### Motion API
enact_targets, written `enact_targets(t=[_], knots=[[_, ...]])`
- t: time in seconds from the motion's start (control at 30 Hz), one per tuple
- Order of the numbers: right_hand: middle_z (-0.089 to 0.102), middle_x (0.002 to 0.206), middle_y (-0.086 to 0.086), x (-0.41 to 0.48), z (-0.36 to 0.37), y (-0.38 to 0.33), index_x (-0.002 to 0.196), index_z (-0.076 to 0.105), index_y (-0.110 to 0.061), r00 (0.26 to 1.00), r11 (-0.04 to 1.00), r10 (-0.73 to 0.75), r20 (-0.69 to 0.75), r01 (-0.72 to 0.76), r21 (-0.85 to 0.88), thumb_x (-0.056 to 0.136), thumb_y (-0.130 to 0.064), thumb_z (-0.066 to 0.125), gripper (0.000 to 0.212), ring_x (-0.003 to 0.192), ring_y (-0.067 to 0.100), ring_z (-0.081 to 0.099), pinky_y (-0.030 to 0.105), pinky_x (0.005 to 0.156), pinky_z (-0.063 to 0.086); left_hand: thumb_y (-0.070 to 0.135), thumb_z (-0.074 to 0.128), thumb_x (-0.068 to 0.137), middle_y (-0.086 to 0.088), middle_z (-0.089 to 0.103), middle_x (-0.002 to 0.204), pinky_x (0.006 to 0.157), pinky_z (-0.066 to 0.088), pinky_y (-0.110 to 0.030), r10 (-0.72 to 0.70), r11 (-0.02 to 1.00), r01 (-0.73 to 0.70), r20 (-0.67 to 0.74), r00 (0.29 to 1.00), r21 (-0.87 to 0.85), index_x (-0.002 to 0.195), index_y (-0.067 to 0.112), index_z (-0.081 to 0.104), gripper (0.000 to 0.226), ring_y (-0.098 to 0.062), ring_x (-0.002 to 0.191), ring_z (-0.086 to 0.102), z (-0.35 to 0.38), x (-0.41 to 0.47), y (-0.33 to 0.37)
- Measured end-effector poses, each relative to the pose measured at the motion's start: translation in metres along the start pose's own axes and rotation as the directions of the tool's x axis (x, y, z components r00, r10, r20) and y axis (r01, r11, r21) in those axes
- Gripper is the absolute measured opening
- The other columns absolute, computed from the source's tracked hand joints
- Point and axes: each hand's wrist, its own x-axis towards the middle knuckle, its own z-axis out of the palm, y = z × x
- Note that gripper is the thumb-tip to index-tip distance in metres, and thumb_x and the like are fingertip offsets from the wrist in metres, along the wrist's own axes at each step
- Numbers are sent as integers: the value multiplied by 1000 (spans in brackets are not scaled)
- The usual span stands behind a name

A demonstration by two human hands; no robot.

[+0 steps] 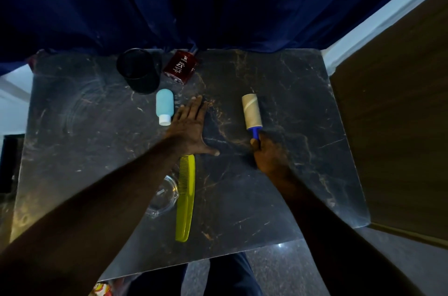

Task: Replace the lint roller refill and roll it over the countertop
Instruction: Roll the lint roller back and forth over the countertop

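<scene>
A lint roller [252,112] lies on the dark marble countertop [291,174], right of centre. Its roll is a bare tan cardboard tube, and the handle is blue. My right hand [268,154] is closed around the blue handle, with the roll pointing away from me and resting on the stone. My left hand [191,129] is pressed flat on the countertop at the middle, fingers spread and holding nothing. No other roll shows in view.
A light blue bottle [164,108] lies just left of my left hand. Behind it stand a black cup [139,70] and a dark red bottle [180,66]. A yellow comb [186,197] and a glass dish [162,198] lie near the front. Blue curtain hangs behind; wooden panel at right.
</scene>
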Motion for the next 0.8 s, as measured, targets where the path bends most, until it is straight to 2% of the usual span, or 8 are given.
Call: enact_targets(t=[0.17, 0.33, 0.53, 0.67, 0.8], knots=[[60, 132, 20, -6, 16, -24, 148, 39, -22, 996, 997, -48, 81, 53, -61, 105, -45, 34, 50, 120, 38, 57, 48, 104, 39, 89, 75, 53, -5, -21, 173, 124, -9, -42, -4, 1000, 4, 29, 1000, 4, 165, 21, -12, 157, -26, 160, -16, -2, 0, 1], [65, 122, 15, -13, 26, -39, 143, 43, -17, 985, 990, -138, 99, 140, -17, 104, -44, 37, 47, 108, 31, 64, 39, 87, 45, 87, 76, 56, -8, -18, 174, 128, -6, -44, -2, 1000, 1, 34, 999, 23, 165, 17, -11, 156, -27, 161, -14, -5, -1, 3], [65, 124, 15, -20, 36, -43, 143, 43, -16, 977, 981, -193, 91, 191, 25, 103, -44, 40, 49, 110, 31, 63, 42, 92, 47, 90, 73, 55, -8, -18, 174, 127, -6, -41, -2, 999, 1, 28, 1000, 37, 165, 14, -10, 158, -27, 161, -11, -6, -2, 5], [65, 124, 14, -18, 33, -41, 145, 42, -16, 982, 984, -175, 76, 173, 32, 103, -45, 38, 51, 109, 29, 64, 40, 90, 47, 92, 72, 54, -6, -19, 174, 125, -7, -41, -8, 1000, 7, 47, 999, 14, 165, 19, -13, 158, -27, 161, -12, -5, 1, 3], [64, 125, 16, -12, 23, -33, 144, 43, -18, 992, 993, -118, 50, 118, -6, 104, -45, 36, 49, 113, 33, 62, 44, 94, 45, 91, 73, 52, -3, -23, 173, 124, -8, -42, -25, 1000, 25, 70, 997, 11, 164, 24, -15, 157, -25, 160, -18, -2, 3, 1]])
